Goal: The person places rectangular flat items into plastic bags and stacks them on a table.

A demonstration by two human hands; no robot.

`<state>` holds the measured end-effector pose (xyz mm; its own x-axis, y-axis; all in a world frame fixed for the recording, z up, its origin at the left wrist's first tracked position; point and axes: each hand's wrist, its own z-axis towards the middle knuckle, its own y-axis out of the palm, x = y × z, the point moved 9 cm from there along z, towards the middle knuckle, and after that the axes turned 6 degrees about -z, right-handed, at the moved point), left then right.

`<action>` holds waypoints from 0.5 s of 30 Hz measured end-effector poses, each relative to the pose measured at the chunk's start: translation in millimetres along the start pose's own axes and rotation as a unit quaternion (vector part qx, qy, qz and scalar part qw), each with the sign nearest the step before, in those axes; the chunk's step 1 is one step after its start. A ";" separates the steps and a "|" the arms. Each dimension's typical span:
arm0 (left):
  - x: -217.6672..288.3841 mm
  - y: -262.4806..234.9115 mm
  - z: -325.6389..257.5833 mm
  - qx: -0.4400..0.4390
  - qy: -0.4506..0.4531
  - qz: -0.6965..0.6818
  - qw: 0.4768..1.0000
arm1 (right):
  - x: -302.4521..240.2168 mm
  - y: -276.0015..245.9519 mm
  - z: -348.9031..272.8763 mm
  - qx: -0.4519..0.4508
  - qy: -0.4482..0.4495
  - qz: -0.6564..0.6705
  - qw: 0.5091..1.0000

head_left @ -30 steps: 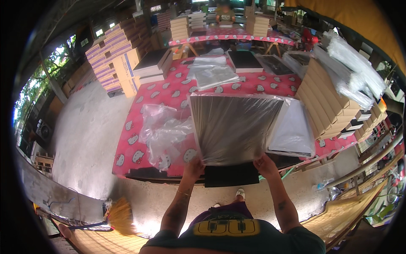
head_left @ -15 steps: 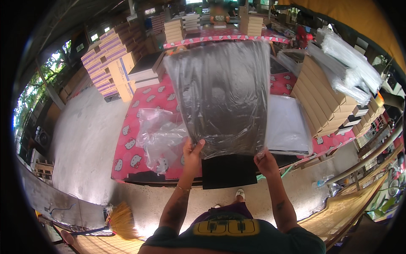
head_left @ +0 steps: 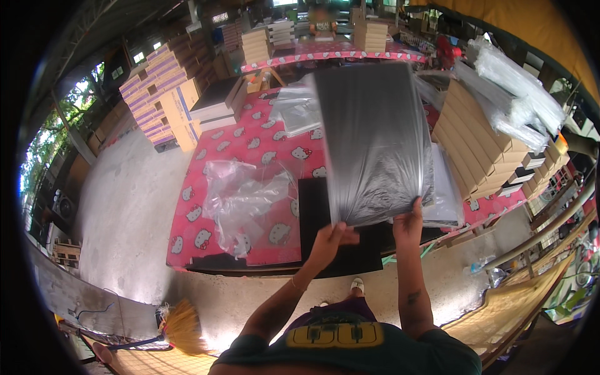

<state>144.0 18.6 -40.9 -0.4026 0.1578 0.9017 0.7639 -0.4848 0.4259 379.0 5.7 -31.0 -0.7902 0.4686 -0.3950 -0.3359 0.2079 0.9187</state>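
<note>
A black panel in a clear plastic bag is held up over the right half of the table, its far end pointing away from me. The plastic gathers in creases along its near edge. My left hand pinches the near left corner, some of its fingers blurred. At the near right corner, my right hand grips the bag with the thumb on top. Below it lies a flat black sheet reaching over the table's near edge. A stack of plastic-covered sheets is partly hidden behind the bag's right side.
Crumpled clear plastic lies on the pink patterned table; more clear bags are farther back. Brown boxes topped with plastic rolls stand right, stacked cartons left. A person is at the far table.
Both hands have carried the bagged panel to the right. Clear bags at the back and more of the black sheet below have come into view.
</note>
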 end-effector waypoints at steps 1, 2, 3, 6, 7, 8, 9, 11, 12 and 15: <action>-11.4 3.1 -8.5 -0.009 -0.043 0.029 0.999 | -10.8 -19.2 10.9 0.036 -0.022 0.008 0.999; -23.8 4.8 -17.1 -0.017 -0.086 0.057 0.994 | -21.9 -38.5 20.4 0.073 -0.044 0.015 0.996; -30.2 -12.8 -26.5 0.003 -0.074 0.104 0.992 | -25.1 -44.2 22.9 0.107 -0.057 0.023 0.992; -14.6 -84.0 -42.0 0.102 -0.004 0.380 0.919 | -49.7 -64.9 33.5 0.164 -0.097 -0.006 0.982; 10.5 -104.5 -49.2 0.156 0.046 0.548 0.820 | -60.9 -75.8 37.6 0.173 -0.112 -0.020 0.978; 29.7 -132.1 -60.0 0.211 0.073 0.593 0.774 | -69.7 -89.2 43.2 0.192 -0.122 -0.036 0.973; 49.4 -156.1 -71.0 0.263 0.102 0.632 0.722 | -78.7 -105.1 51.1 0.211 -0.133 -0.053 0.967; 77.7 -188.7 -81.8 0.355 0.067 0.743 0.563 | -99.8 -142.0 66.5 0.239 -0.156 -0.087 0.954; 81.6 -208.4 -87.3 0.381 0.055 0.762 0.521 | -109.1 -159.2 74.2 0.246 -0.163 -0.102 0.950; 81.2 -264.8 -106.4 0.395 -0.085 0.747 0.527 | -103.6 -167.9 71.5 0.297 -0.110 -0.186 0.930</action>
<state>-144.6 68.3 -88.5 0.9467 0.2156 0.2395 0.1624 0.3225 -0.9325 553.9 -16.3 -144.8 -0.5304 0.4201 -0.7363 -0.1718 0.7973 0.5786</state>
